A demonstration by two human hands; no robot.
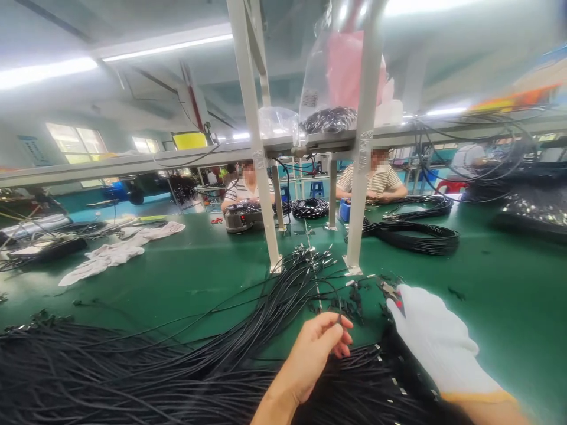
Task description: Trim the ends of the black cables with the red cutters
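My bare left hand (315,343) pinches a thin black cable (339,302) between thumb and fingers, low in the middle of the head view. To its right, my right hand (436,333) in a white glove is closed around a small hand tool (390,289) that looks like cutting pliers. Its metal jaws and a bit of red handle show; the rest is hidden in the glove. A bundle of black cables (270,313) with silvery ends runs up the table past my left hand. More black cables (110,369) lie heaped along the near edge.
Black scraps (354,301) lie between the hands on the green table (212,265). White shelf posts (266,218) rise ahead. Coiled cables (411,236) lie beyond at right, a white cloth (119,254) at left. Two people in striped shirts (390,180) sit across the table.
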